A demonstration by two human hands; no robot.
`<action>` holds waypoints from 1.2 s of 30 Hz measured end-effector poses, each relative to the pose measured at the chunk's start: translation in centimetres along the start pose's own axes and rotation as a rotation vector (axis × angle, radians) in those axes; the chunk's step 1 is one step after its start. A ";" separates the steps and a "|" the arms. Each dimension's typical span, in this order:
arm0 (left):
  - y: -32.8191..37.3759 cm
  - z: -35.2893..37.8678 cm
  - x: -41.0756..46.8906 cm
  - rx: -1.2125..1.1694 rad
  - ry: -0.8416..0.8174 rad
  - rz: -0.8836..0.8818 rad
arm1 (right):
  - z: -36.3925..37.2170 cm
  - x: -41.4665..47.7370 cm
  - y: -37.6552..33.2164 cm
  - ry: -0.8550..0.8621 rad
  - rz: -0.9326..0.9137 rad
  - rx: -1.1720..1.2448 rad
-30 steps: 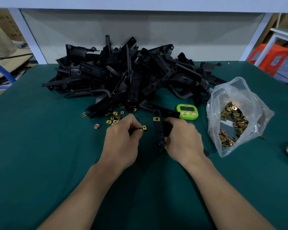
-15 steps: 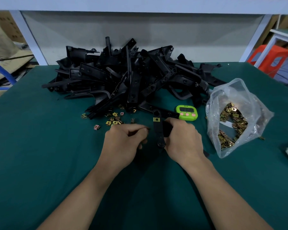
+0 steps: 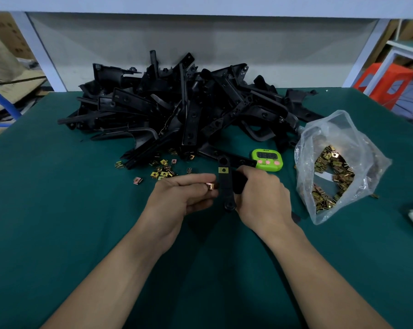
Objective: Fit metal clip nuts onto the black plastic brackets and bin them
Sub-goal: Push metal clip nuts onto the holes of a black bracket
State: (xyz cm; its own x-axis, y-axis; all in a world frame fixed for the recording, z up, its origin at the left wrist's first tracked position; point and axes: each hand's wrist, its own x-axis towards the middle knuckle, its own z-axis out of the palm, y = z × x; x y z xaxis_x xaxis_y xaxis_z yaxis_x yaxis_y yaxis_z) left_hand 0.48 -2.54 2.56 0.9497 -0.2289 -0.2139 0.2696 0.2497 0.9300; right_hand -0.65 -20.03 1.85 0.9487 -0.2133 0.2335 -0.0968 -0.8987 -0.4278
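Black bracket (image 3: 226,188) held over the green table (image 3: 58,210), one fitted clip nut (image 3: 223,170) near its far end. Right hand (image 3: 265,198) is curled round it, gripping. Left hand (image 3: 177,198) pinches a second clip nut (image 3: 209,186) just beside the bracket's left edge. Loose clip nuts (image 3: 161,173) lie beyond, before the bracket pile (image 3: 189,108); timer (image 3: 267,159) and bag (image 3: 338,167) at right.

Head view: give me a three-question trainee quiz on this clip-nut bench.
1. True or false: the bracket gripped by the right hand already carries one clip nut near its far end.
2. Fill in: the plastic bag lies to the ____ of the green timer.
3. The left hand pinches: A) the timer B) a loose clip nut C) the bag.
Key: 1 true; 2 right; 3 B.
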 end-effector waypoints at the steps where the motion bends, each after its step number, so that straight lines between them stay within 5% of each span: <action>1: 0.0 0.0 -0.1 0.009 -0.009 0.002 | 0.0 0.0 0.0 0.001 0.000 -0.005; 36: -0.4 1.1 -0.9 0.277 0.018 0.138 | -0.7 -0.2 -0.6 0.047 0.020 0.050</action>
State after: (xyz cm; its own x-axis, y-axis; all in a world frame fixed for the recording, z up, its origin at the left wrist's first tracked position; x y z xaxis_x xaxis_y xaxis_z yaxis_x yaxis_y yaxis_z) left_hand -0.66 -3.46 2.72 0.9777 -0.1931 -0.0830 0.0867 0.0106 0.9962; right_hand -0.97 -19.73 2.73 0.9313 -0.2502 0.2648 -0.0995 -0.8739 -0.4758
